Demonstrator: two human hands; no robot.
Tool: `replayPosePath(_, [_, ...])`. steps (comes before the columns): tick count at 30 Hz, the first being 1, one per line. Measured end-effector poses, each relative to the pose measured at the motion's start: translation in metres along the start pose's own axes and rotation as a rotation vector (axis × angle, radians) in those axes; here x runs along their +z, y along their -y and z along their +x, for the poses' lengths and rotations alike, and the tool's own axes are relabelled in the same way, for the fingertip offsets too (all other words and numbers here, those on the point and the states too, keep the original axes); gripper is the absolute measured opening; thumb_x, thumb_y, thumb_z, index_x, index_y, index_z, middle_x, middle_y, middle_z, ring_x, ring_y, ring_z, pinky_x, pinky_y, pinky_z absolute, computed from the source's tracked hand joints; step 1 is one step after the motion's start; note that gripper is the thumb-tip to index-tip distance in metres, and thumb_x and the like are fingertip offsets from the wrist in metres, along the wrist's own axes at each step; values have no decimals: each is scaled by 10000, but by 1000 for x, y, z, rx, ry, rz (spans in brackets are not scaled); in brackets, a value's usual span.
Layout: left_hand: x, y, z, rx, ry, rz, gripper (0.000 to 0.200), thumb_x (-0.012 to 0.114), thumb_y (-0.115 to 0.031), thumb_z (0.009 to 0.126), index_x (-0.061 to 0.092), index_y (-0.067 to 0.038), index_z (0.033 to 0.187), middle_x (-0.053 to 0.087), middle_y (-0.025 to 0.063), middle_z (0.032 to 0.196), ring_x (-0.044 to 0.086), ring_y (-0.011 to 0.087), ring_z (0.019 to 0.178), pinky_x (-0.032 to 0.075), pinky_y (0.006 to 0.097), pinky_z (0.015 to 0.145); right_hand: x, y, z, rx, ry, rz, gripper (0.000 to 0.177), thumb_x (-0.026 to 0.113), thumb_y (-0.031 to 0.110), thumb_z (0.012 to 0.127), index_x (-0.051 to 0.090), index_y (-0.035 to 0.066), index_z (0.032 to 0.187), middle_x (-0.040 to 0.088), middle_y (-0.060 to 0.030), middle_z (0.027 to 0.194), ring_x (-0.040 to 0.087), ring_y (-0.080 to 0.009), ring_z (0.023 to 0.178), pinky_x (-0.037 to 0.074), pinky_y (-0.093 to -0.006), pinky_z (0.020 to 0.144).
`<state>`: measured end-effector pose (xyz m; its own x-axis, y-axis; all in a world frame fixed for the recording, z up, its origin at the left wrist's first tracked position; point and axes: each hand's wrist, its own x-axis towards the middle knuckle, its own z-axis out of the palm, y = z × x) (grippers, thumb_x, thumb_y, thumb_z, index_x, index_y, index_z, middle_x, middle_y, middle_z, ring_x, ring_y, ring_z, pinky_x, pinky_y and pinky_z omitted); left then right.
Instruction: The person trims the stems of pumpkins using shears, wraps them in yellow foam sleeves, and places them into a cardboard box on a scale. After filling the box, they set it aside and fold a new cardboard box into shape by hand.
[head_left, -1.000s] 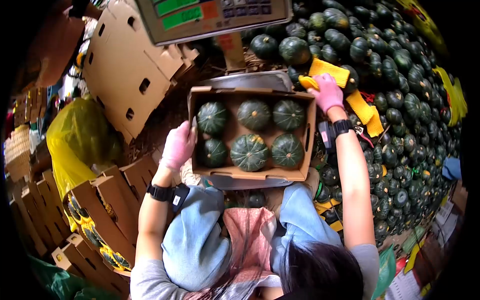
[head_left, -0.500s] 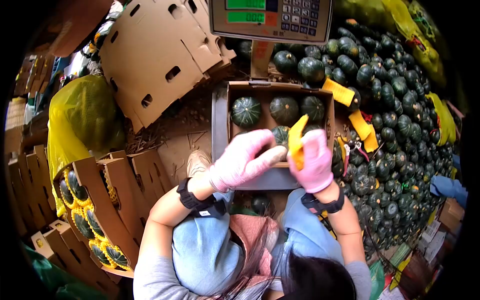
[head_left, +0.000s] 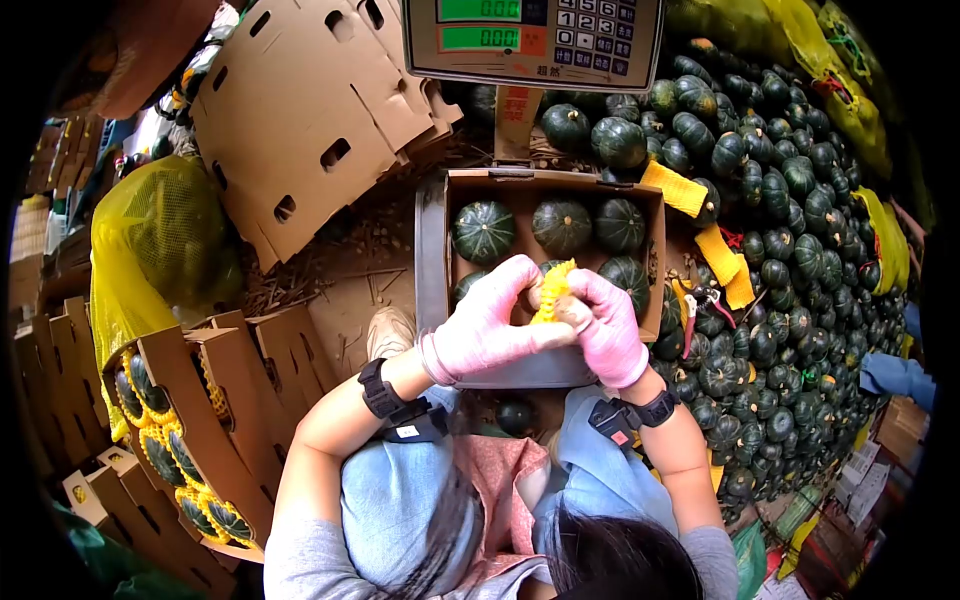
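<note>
My left hand (head_left: 497,322) and my right hand (head_left: 612,335), both in pink gloves, meet over the near side of an open cardboard box (head_left: 655,222). Between them they pinch a yellow foam net sleeve (head_left: 553,288), bunched up at their fingertips. Dark green pumpkins sit in rows in the box, among them one at the far left (head_left: 484,231), one in the far middle (head_left: 562,227) and one at the near right (head_left: 625,279). My hands partly cover the near row. Under the box is a grey scale platform (head_left: 432,240).
A scale display (head_left: 530,40) stands behind the box. A large heap of pumpkins (head_left: 790,330) fills the right, with yellow sleeves (head_left: 718,255) and red-handled clippers (head_left: 692,320) on its edge. Flat cardboard (head_left: 290,120), a yellow mesh bag (head_left: 165,240) and a packed box (head_left: 185,450) are at left.
My right hand has brought the yellow sleeve left and down to my left hand, which now grips it too. The sleeve has gone from long and flat to bunched up. The view has shifted slightly.
</note>
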<state>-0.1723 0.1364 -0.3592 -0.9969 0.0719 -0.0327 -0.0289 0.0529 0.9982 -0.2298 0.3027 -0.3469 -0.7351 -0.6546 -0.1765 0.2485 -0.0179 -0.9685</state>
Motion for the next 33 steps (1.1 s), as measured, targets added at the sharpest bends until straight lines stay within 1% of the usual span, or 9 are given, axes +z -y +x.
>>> replayPosePath(5, [-2, 2, -2, -180, 150, -550, 158, 595, -182, 902, 495, -61, 886, 461, -13, 852, 447, 64, 777, 396, 212, 686, -4, 3, -2, 183, -100, 481, 121, 564, 178, 919, 573, 64, 957, 573, 25, 837, 530, -35, 739, 470, -202, 638])
replayPosePath(8, [5, -2, -1, -213, 27, -348, 100, 552, -126, 917, 514, -38, 888, 494, 25, 835, 488, 106, 742, 420, 242, 666, -8, -8, -3, -33, -173, -176, 91, 596, 56, 827, 506, 58, 845, 532, 28, 761, 545, -50, 690, 482, -210, 633])
replayPosePath(10, [13, 5, 0, 152, -113, 108, 88, 568, -95, 896, 528, -17, 895, 518, 88, 856, 527, 187, 745, 443, 285, 665, -5, -3, -2, -7, -266, -439, 180, 614, -3, 766, 481, 46, 876, 521, 16, 773, 542, -61, 702, 485, -217, 641])
replayPosePath(16, [10, 12, 9, 412, -28, 401, 231, 707, -89, 791, 507, -23, 885, 523, 107, 884, 556, 233, 791, 480, 313, 712, -11, -23, 10, -14, -341, -144, 306, 572, -105, 714, 433, 46, 941, 491, -18, 887, 528, -83, 795, 478, -227, 725])
replayPosePath(20, [16, 11, 3, -127, -209, -150, 283, 682, -102, 814, 511, -12, 1019, 538, 50, 947, 538, 106, 890, 491, 271, 803, -2, -16, 5, -98, -399, -127, 372, 622, -114, 673, 424, 56, 938, 468, -11, 888, 518, -80, 825, 473, -228, 750])
replayPosePath(24, [5, 19, 1, 12, -101, 320, 159, 623, -81, 847, 588, -14, 987, 600, 56, 978, 586, 150, 908, 493, 283, 817, 7, -18, 6, -35, -463, -224, 461, 647, -104, 657, 441, 48, 1041, 538, -52, 910, 556, -113, 825, 485, -252, 741])
replayPosePath(26, [7, 24, -2, -358, -148, -676, 196, 616, -78, 844, 578, -41, 1033, 613, 51, 991, 597, 131, 886, 506, 282, 744, -10, -21, 11, -246, -432, -832, 291, 568, -88, 687, 548, 14, 959, 587, -94, 853, 594, -143, 787, 479, -274, 720])
replayPosePath(30, [-18, 13, -1, -458, 98, -869, 312, 595, -247, 892, 554, -3, 1082, 625, 46, 1007, 599, 132, 936, 491, 275, 823, -38, -9, 2, 322, -24, 518, 367, 472, -59, 696, 627, -37, 1028, 678, -78, 985, 648, -174, 907, 503, -277, 826])
replayPosePath(33, [-20, 16, 0, -281, 145, -672, 312, 581, -254, 904, 569, 17, 1059, 574, 87, 1155, 561, 163, 1039, 441, 282, 905, -44, -21, -5, 292, -55, 617, 391, 472, -52, 716, 619, -48, 1078, 674, -92, 1015, 648, -175, 943, 498, -285, 871])
